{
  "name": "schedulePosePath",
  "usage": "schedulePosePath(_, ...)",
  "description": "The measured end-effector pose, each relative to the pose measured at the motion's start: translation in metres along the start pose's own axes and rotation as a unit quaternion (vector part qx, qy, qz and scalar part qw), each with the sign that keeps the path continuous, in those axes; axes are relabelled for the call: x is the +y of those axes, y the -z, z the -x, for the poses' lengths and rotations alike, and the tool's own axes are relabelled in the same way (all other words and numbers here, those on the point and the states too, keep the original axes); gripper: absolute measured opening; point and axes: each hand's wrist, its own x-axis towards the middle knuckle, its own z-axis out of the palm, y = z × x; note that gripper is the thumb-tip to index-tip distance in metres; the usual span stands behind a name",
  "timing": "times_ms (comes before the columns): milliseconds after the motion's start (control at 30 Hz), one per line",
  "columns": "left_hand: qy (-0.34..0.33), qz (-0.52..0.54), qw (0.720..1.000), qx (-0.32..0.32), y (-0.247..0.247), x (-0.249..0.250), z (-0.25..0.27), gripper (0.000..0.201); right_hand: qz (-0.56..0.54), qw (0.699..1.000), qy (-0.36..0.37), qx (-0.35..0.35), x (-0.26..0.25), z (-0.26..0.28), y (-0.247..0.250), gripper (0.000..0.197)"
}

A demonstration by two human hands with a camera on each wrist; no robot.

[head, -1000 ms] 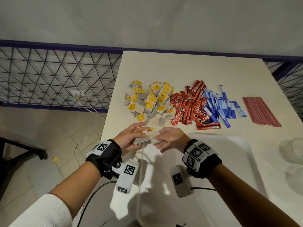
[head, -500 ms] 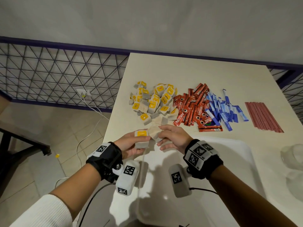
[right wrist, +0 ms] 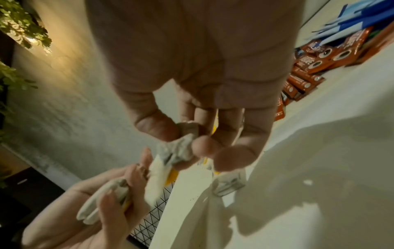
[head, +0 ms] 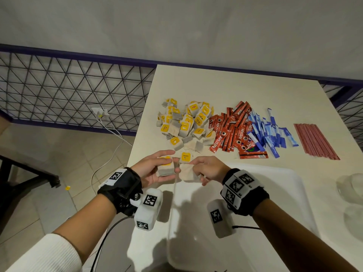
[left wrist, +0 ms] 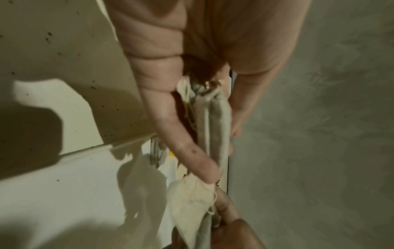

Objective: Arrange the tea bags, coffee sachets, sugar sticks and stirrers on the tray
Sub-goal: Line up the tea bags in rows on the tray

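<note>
My left hand [head: 155, 169] grips a small stack of tea bags [head: 165, 168] with yellow tags, seen edge-on in the left wrist view as tea bags [left wrist: 213, 121]. My right hand [head: 206, 169] pinches one pale tea bag [head: 187, 172] between thumb and fingers, shown in the right wrist view as a tea bag [right wrist: 179, 148]. Both hands hover over the far left corner of the white tray [head: 275, 193]. Behind them lie a tea bag pile [head: 186, 122], red coffee sachets [head: 231, 130], blue sugar sticks [head: 269, 132] and red stirrers [head: 314, 140].
The table's left edge [head: 137, 138] drops to a tiled floor with a white cable [head: 110, 146] and a wire fence behind. One yellow-tagged tea bag [head: 185, 156] lies loose just beyond my hands. Clear plastic cups [head: 351, 185] stand at the right edge.
The hands drew slightly apart: the left keeps its stack, the right pulled one pale tea bag off to the right. A yellow-tagged bag now lies exposed on the table beyond them.
</note>
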Motion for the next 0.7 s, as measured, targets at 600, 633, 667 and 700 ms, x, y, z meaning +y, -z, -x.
schedulePosePath(600, 0.046, -0.092, 0.993, 0.056, 0.016, -0.003, 0.009, 0.012, -0.001, 0.988, 0.094, 0.121, -0.005, -0.016, -0.024, 0.031)
schedulePosePath(633, 0.049, -0.093, 0.993, 0.050, 0.014, -0.002, 0.009, 0.015, 0.027, 0.983, 0.122, 0.134, -0.005, -0.017, -0.028, 0.033)
schedulePosePath(667, 0.052, -0.102, 0.992, 0.047, 0.011, -0.002, 0.009, 0.017, 0.058, 0.976, 0.152, 0.142, -0.004, -0.017, -0.032, 0.036)
schedulePosePath(700, 0.054, -0.113, 0.991, 0.045, 0.008, -0.001, 0.008, 0.021, 0.093, 0.969, 0.176, 0.143, -0.002, -0.016, -0.036, 0.040)
